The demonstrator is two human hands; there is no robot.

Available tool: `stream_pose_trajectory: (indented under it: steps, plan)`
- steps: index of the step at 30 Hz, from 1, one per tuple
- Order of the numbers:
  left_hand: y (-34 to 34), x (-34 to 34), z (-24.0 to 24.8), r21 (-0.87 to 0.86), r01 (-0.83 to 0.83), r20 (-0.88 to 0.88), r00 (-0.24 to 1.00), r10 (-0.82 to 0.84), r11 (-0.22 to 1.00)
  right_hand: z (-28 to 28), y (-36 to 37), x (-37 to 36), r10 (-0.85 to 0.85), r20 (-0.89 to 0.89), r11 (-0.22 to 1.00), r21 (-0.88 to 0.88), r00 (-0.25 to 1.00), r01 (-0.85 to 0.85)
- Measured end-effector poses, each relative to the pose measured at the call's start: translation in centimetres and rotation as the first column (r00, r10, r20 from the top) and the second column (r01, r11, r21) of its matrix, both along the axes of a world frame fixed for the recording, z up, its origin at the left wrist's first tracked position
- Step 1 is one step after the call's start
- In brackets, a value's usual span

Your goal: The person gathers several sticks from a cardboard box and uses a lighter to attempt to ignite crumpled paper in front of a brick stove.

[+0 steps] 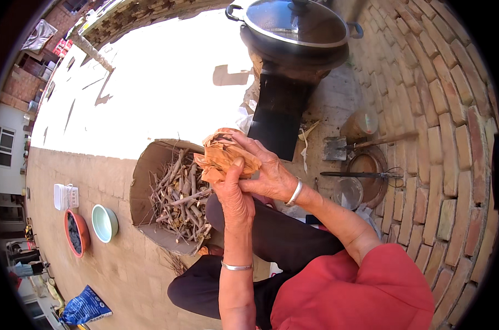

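Note:
A crumpled orange sheet [219, 159], thin like paper or plastic film, is bunched up between my two hands. My left hand [234, 193] grips it from below, thumb pressed up along its near side. From the right my right hand [271, 173] closes round it, with the fingers over the back. Whether anything is wrapped inside I cannot tell. Just left of and below my hands stands a cardboard box [142, 190] full of broken sticks [181, 190]. Beyond them is a black stove [280, 104] carrying a wide black pot [296, 49] under a glass lid.
A brick wall [425, 137] rises on the right. Beside it are a small shovel [336, 148], a dark metal rod [354, 174] and a round clear container [348, 192]. At left are a red basin [76, 234], a pale green basin [105, 223] and a blue bag [86, 307].

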State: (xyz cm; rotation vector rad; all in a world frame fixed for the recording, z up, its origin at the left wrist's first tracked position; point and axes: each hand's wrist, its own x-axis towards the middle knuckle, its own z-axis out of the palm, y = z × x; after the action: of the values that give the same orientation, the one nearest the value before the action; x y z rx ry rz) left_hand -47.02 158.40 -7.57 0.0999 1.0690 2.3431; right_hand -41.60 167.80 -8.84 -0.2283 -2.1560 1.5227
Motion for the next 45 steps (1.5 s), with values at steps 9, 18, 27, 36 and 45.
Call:
stream_pose_trajectory:
  steps: [9,18,27,36,45]
  plan:
    - [4.2,0.9,-3.4,-0.093,0.201,0.06,0.979,-0.196,0.975,-2.6,4.8,2.3,-0.121,0.061,0.984,-0.123,0.991,0.127]
    - [5.3,-1.2,-7.0,-0.162,0.339,0.065,0.941,-0.332,0.927,-6.2,8.0,2.9,-0.04,0.163,0.967,-0.242,0.986,0.08]
    - [6.8,-1.8,-7.5,-0.206,0.298,0.101,0.954,-0.283,0.932,-6.1,9.5,4.1,-0.083,0.303,0.992,-0.069,0.949,0.109]
    - [7.4,-1.8,-8.5,-0.09,0.345,0.132,0.934,-0.332,0.934,-4.8,11.1,5.3,-0.191,0.244,0.976,0.149,0.951,0.158]
    - [7.4,-1.7,-8.2,0.008,0.316,0.242,0.92,-0.309,0.949,-6.8,13.6,5.6,-0.434,0.071,0.898,0.112,0.898,0.425]
